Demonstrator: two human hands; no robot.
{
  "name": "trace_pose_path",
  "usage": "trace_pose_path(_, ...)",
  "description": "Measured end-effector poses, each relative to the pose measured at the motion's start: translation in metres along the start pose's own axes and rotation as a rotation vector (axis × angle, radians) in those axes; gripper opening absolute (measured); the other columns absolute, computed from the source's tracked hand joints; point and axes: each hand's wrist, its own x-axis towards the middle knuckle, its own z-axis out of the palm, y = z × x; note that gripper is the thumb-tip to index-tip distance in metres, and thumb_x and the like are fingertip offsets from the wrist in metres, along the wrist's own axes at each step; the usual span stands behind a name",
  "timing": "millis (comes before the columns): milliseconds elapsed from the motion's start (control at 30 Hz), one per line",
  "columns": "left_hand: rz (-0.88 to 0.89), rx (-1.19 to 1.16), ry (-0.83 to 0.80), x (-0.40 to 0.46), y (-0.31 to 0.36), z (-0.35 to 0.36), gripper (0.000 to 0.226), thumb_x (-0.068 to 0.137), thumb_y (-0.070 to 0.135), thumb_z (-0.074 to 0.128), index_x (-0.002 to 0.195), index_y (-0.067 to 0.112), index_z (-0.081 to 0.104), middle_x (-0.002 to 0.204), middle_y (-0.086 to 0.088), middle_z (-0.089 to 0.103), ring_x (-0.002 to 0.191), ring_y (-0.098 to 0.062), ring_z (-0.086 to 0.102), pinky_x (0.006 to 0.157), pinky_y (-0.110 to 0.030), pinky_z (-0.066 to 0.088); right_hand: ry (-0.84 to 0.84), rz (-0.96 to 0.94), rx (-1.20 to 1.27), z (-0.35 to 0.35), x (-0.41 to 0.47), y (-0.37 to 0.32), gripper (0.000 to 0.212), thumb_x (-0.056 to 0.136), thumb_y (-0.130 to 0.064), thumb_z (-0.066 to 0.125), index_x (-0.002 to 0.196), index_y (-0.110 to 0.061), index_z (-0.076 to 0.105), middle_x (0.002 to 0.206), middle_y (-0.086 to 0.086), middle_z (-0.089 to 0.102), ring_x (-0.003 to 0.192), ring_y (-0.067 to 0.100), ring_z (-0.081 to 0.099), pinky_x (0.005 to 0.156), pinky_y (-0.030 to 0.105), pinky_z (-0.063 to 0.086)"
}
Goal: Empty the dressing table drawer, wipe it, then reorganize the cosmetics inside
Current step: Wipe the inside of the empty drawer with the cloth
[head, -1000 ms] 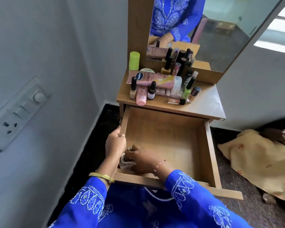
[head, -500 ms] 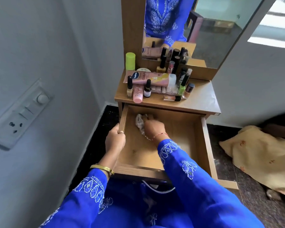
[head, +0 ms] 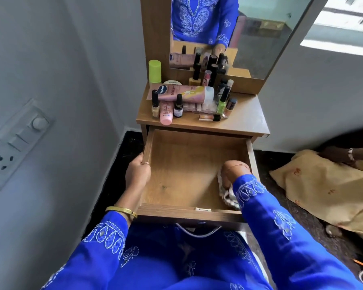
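The wooden drawer [head: 187, 172] is pulled out and holds no cosmetics. My left hand [head: 137, 171] grips its left wall. My right hand [head: 236, 168] presses a white cloth [head: 226, 194] against the drawer floor by the right wall, near the front right corner. Several cosmetics stand and lie on the dressing table top [head: 245, 120]: a pink Vaseline tube [head: 182, 93], a small pink tube [head: 166, 113], a green-capped bottle [head: 154, 72], nail polish bottles [head: 222, 101] and dark lipsticks in front of the mirror [head: 260, 34].
A grey wall with a switch panel [head: 17, 141] is close on the left. On the dark floor to the right lies a yellow cloth [head: 327, 185], with another person's hand [head: 348, 153] on it. The drawer handle [head: 197, 231] hangs over my lap.
My right hand carried the cloth from the drawer's front left to the back left, and now it is at the right side near the front. My left hand kept its hold on the left wall.
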Motion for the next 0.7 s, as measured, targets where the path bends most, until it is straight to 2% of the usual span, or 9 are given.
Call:
trace_pose_path(100, -0.007, -0.011, -0.001, 0.001, -0.002, 0.0, 0.047, 0.094, 0.011, 0.039, 0.139, 0.023, 0.041, 0.135, 0.004, 0.053, 0.072, 0.006, 0.048, 0.06, -0.014, 0.036, 0.02, -0.066, -0.035, 0.026, -0.007, 0.004, 0.05, 0.084, -0.019, 0.064, 0.128, -0.002, 0.048, 0.129, 0.012, 0.057, 0.118, 0.028, 0.056, 0.1, 0.038, 0.047)
trace_pose_path(200, -0.011, -0.023, -0.005, 0.0, 0.001, 0.0, 0.047, 0.094, 0.009, 0.039, 0.139, 0.021, 0.04, 0.139, 0.003, 0.05, 0.094, -0.002, 0.048, 0.079, -0.02, 0.039, 0.138, -0.091, 0.121, 0.042, -0.006, 0.001, 0.069, 0.076, -0.01, 0.071, 0.135, -0.004, 0.036, 0.131, 0.021, 0.048, 0.118, 0.036, 0.054, 0.097, 0.041, 0.049)
trace_pose_path(300, -0.041, -0.04, -0.004, 0.0, 0.001, -0.003, 0.049, 0.092, 0.005, 0.041, 0.139, 0.02, 0.041, 0.14, 0.003, 0.049, 0.115, -0.011, 0.05, 0.093, -0.024, 0.041, 0.223, -0.208, 0.144, 0.048, -0.012, -0.025, 0.061, 0.083, -0.015, 0.064, 0.135, -0.005, 0.035, 0.129, 0.021, 0.045, 0.117, 0.035, 0.053, 0.095, 0.037, 0.047)
trace_pose_path(367, -0.076, -0.083, -0.002, 0.002, 0.0, -0.003, 0.048, 0.091, 0.005, 0.043, 0.137, 0.021, 0.044, 0.138, 0.003, 0.051, 0.119, -0.018, 0.053, 0.1, -0.031, 0.044, 0.277, -0.336, 0.16, 0.047, -0.019, -0.057, 0.052, 0.087, -0.018, 0.058, 0.133, -0.003, 0.037, 0.126, 0.02, 0.05, 0.119, 0.032, 0.051, 0.095, 0.035, 0.045)
trace_pose_path(433, -0.103, -0.148, 0.002, 0.003, -0.001, -0.002, 0.047, 0.091, 0.003, 0.042, 0.134, 0.019, 0.049, 0.132, 0.002, 0.056, 0.116, -0.019, 0.056, 0.099, -0.03, 0.046, 0.306, -0.455, 0.23, 0.042, -0.024, -0.092, 0.044, 0.087, -0.017, 0.058, 0.127, -0.005, 0.044, 0.121, 0.021, 0.056, 0.115, 0.035, 0.053, 0.092, 0.037, 0.046)
trace_pose_path(467, -0.11, -0.177, 0.01, 0.003, 0.0, -0.002, 0.046, 0.09, 0.001, 0.041, 0.132, 0.018, 0.051, 0.129, 0.001, 0.058, 0.114, -0.019, 0.057, 0.094, -0.023, 0.047, 0.315, -0.517, 0.268, 0.038, -0.028, -0.107, 0.04, 0.087, -0.016, 0.057, 0.123, -0.005, 0.048, 0.119, 0.022, 0.058, 0.113, 0.035, 0.055, 0.091, 0.038, 0.047)
trace_pose_path(567, -0.101, -0.226, 0.021, 0.003, 0.004, -0.002, 0.047, 0.089, -0.005, 0.038, 0.13, 0.01, 0.053, 0.128, -0.002, 0.058, 0.104, -0.007, 0.052, 0.06, 0.005, 0.04, 0.302, -0.622, 0.389, 0.024, -0.039, -0.136, 0.032, 0.083, -0.016, 0.058, 0.113, -0.005, 0.057, 0.114, 0.02, 0.063, 0.107, 0.036, 0.058, 0.085, 0.035, 0.047)
trace_pose_path(633, -0.098, -0.256, 0.031, 0.005, 0.004, -0.002, 0.046, 0.088, -0.006, 0.038, 0.129, 0.009, 0.053, 0.128, -0.001, 0.057, 0.102, -0.006, 0.05, 0.063, 0.002, 0.04, 0.243, -0.631, 0.501, 0.018, -0.036, -0.135, 0.032, 0.08, -0.012, 0.063, 0.111, -0.005, 0.06, 0.11, 0.019, 0.065, 0.099, 0.032, 0.062, 0.08, 0.034, 0.048)
trace_pose_path(700, -0.104, -0.268, 0.035, 0.007, 0.002, 0.0, 0.046, 0.086, -0.004, 0.039, 0.125, 0.014, 0.057, 0.124, 0.002, 0.06, 0.092, -0.009, 0.058, 0.072, -0.01, 0.048, 0.118, -0.613, 0.773, 0.018, -0.025, -0.125, 0.024, 0.079, -0.008, 0.065, 0.102, -0.008, 0.06, 0.097, 0.015, 0.065, 0.081, 0.025, 0.061, 0.067, 0.033, 0.047)
